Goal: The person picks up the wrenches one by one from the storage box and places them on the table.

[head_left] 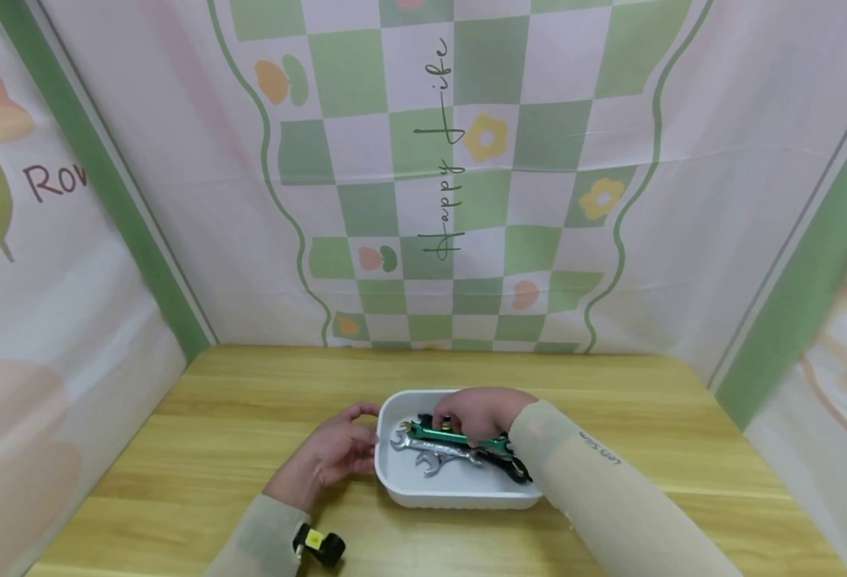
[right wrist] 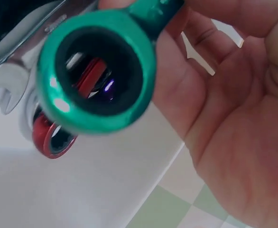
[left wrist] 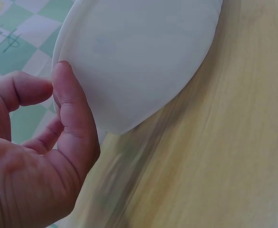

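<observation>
A white plastic tub [head_left: 466, 498] on the wooden table holds several wrenches. My left hand [head_left: 340, 449] is at its left end, fingers bent and holding it by the wall; in the left wrist view, the fingertips are right at the rim. Reaching into the tub from the right, my right hand [head_left: 482, 413] grips a green wrench [head_left: 441, 434] by its shaft. The wrench's ring end [right wrist: 98, 126] is large in the right wrist view. Below it lie silver wrenches [head_left: 429, 463], a dark one [head_left: 517, 469] and a red ring end [right wrist: 46, 142].
The wooden table [head_left: 264, 385] extends around the tub. Behind it hangs a green-and-white checked cloth [head_left: 423, 192], with printed cloth at both sides. A black strap with a small camera [head_left: 325, 548] sits on the left sleeve.
</observation>
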